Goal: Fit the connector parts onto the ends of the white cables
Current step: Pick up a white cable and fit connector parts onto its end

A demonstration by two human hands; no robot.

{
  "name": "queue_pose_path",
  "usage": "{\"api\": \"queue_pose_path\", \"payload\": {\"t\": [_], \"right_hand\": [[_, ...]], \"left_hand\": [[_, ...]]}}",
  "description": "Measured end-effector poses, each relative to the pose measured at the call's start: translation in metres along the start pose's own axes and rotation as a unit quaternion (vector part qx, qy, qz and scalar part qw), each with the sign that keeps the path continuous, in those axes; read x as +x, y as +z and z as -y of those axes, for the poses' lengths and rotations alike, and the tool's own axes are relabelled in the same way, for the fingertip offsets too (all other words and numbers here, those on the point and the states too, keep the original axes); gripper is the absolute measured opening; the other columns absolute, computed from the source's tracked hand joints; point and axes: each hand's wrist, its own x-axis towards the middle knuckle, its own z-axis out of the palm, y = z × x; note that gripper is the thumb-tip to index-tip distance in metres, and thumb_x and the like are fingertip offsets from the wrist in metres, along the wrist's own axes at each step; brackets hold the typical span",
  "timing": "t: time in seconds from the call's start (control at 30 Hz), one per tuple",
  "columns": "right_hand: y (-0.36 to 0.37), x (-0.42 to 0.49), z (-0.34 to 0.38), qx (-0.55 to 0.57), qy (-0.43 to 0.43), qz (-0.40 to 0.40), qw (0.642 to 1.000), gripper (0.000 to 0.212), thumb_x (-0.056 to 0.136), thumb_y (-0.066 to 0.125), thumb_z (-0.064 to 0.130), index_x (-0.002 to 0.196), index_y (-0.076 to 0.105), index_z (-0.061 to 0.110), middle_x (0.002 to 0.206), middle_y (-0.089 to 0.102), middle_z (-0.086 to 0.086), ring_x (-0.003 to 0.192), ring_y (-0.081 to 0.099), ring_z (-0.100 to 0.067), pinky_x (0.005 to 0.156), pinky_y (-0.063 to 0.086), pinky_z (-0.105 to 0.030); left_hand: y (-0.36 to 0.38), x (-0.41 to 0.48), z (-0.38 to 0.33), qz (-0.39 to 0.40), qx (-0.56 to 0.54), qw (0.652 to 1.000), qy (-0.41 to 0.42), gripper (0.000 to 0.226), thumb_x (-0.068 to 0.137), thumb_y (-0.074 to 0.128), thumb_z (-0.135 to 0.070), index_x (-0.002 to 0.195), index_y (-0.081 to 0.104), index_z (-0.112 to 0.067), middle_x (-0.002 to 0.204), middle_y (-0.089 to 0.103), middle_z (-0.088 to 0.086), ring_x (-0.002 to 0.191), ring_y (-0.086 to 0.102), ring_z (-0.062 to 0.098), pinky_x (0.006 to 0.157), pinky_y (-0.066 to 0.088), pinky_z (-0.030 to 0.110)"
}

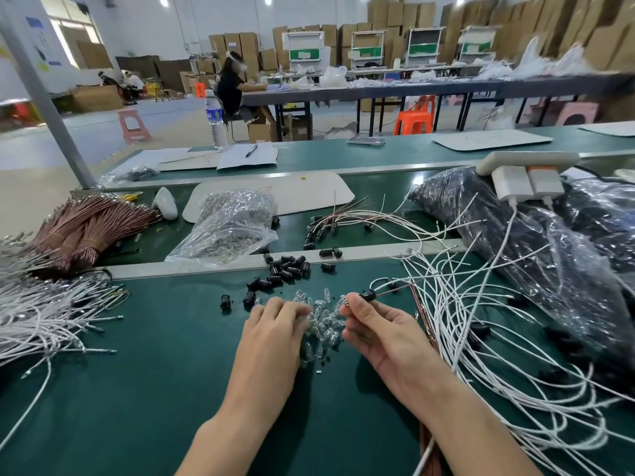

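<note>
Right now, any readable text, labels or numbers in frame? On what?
No text here can be read.
Water bottle label: too blurred to read.
Wall posters: too blurred and small.
Near white board: red scribble, illegible.
Far white board: faint marks, illegible.

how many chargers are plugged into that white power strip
2: a white charger and an orange-and-white charger right beside it, both on the power strip at the far right. None looks hidden.
</note>
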Motion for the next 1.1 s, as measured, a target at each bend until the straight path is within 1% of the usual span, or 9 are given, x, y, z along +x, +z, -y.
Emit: {"api": "queue_pose_path", "payload": {"t": [0.07, 0.13, 0.23, 0.3, 0.4, 0.53, 0.8, 0.9, 1.1], "right_hand": [[0.000, 0.000, 0.001, 0.002, 0.008, -0.001, 1.000, 0.018, 0.067, 0.081, 0.027, 0.077, 0.080, 0.012, 0.083, 0.075, -0.007, 0.064, 0.067, -0.008, 0.061, 0.057, -0.021], [0.001, 0.000, 0.001, 0.008, 0.013, -0.002, 1.000, 0.019, 0.065, 0.082, 0.028, 0.076, 0.080, 0.013, 0.082, 0.075, -0.005, 0.061, 0.065, -0.007, 0.058, 0.056, -0.021], [0.001, 0.000, 0.001, 0.019, 0.019, 0.000, 1.000, 0.020, 0.062, 0.084, 0.028, 0.075, 0.080, 0.013, 0.080, 0.074, -0.004, 0.058, 0.063, -0.006, 0.057, 0.056, -0.021], [0.002, 0.000, 0.002, 0.025, 0.022, 0.005, 0.999, 0.021, 0.061, 0.084, 0.028, 0.075, 0.080, 0.013, 0.079, 0.073, -0.004, 0.058, 0.062, -0.006, 0.057, 0.056, -0.021], [0.004, -0.001, 0.001, 0.030, 0.026, 0.002, 0.999, 0.019, 0.062, 0.083, 0.026, 0.075, 0.080, 0.011, 0.077, 0.073, -0.004, 0.056, 0.061, -0.006, 0.055, 0.055, -0.020], [0.005, -0.001, -0.001, 0.036, 0.030, 0.008, 0.999, 0.022, 0.068, 0.080, 0.022, 0.081, 0.077, 0.005, 0.076, 0.072, -0.006, 0.057, 0.063, -0.007, 0.058, 0.056, -0.020], [0.003, 0.001, -0.003, 0.040, 0.027, 0.030, 0.998, 0.019, 0.070, 0.080, 0.024, 0.081, 0.080, 0.009, 0.081, 0.075, -0.007, 0.064, 0.068, -0.009, 0.067, 0.059, -0.021], [0.003, 0.001, -0.004, 0.042, 0.024, 0.031, 0.998, 0.021, 0.068, 0.082, 0.026, 0.080, 0.080, 0.009, 0.081, 0.075, -0.007, 0.064, 0.068, -0.010, 0.063, 0.058, -0.020], [0.004, 0.000, -0.005, 0.026, 0.016, 0.022, 0.999, 0.022, 0.064, 0.083, 0.028, 0.078, 0.080, 0.011, 0.079, 0.075, -0.006, 0.062, 0.067, -0.007, 0.061, 0.056, -0.019]], "left_hand": [[-0.004, 0.001, -0.004, -0.045, -0.059, 0.997, 0.017, 0.016, 0.099, 0.059, -0.023, 0.113, 0.067, -0.027, 0.106, 0.058, -0.022, 0.102, 0.046, 0.002, 0.090, 0.038, 0.016], [-0.010, 0.001, -0.012, -0.078, -0.179, 0.981, 0.001, 0.011, 0.095, 0.065, -0.023, 0.101, 0.070, -0.031, 0.099, 0.062, -0.019, 0.094, 0.057, 0.005, 0.080, 0.041, 0.010], [-0.014, -0.001, -0.025, -0.041, -0.370, 0.926, -0.064, 0.004, 0.089, 0.068, -0.036, 0.086, 0.069, -0.033, 0.075, 0.065, -0.012, 0.066, 0.057, 0.003, 0.062, 0.046, 0.015], [-0.013, -0.003, -0.031, -0.013, -0.445, 0.891, -0.089, 0.011, 0.084, 0.068, -0.041, 0.082, 0.069, -0.029, 0.061, 0.059, -0.006, 0.056, 0.053, 0.007, 0.055, 0.046, 0.019], [-0.011, -0.004, -0.036, 0.002, -0.494, 0.864, -0.099, 0.013, 0.082, 0.067, -0.037, 0.084, 0.071, -0.025, 0.061, 0.063, 0.000, 0.056, 0.057, 0.010, 0.057, 0.050, 0.019], [-0.007, -0.005, -0.035, 0.014, -0.548, 0.828, -0.115, 0.023, 0.084, 0.067, -0.021, 0.104, 0.071, -0.011, 0.081, 0.075, 0.009, 0.074, 0.071, 0.018, 0.071, 0.058, 0.024], [-0.005, -0.008, -0.038, -0.017, -0.516, 0.850, -0.102, 0.015, 0.086, 0.069, -0.023, 0.099, 0.072, -0.016, 0.087, 0.077, 0.006, 0.079, 0.074, 0.020, 0.073, 0.057, 0.020], [-0.005, -0.009, -0.037, -0.017, -0.511, 0.854, -0.094, 0.009, 0.089, 0.070, -0.020, 0.097, 0.073, -0.023, 0.089, 0.077, 0.005, 0.083, 0.074, 0.020, 0.075, 0.057, 0.021], [-0.005, -0.011, -0.036, -0.024, -0.475, 0.877, -0.073, 0.012, 0.087, 0.069, -0.030, 0.098, 0.071, -0.036, 0.092, 0.076, -0.004, 0.087, 0.073, 0.013, 0.076, 0.055, 0.018]]}}
